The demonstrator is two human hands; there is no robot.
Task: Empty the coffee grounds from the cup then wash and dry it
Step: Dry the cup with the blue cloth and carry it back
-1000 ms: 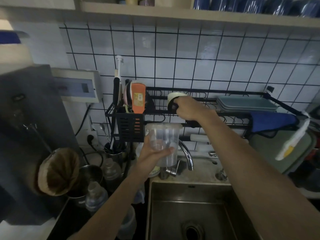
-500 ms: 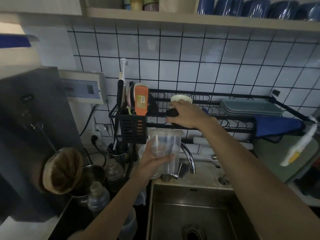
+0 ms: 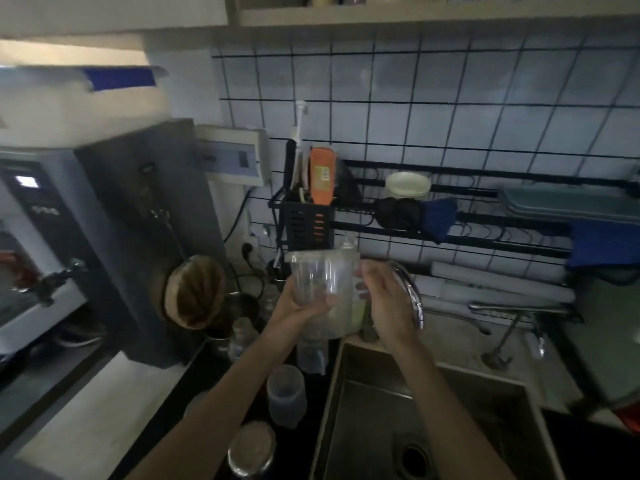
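Note:
A clear plastic cup stands upright in my left hand, which grips it from below, just left of the sink's back corner. My right hand is right beside the cup with fingers spread, holding nothing, in front of the curved faucet. A black sponge and a blue cloth lie on the black wire rack above.
The steel sink with its drain lies below. Left of it stand plastic cups, a jar, bottles and a cloth coffee filter. A utensil caddy hangs on the rack; a grey machine stands left.
My right hand has let go of the black sponge on the rack and dropped down next to the cup. The view has swung to the left.

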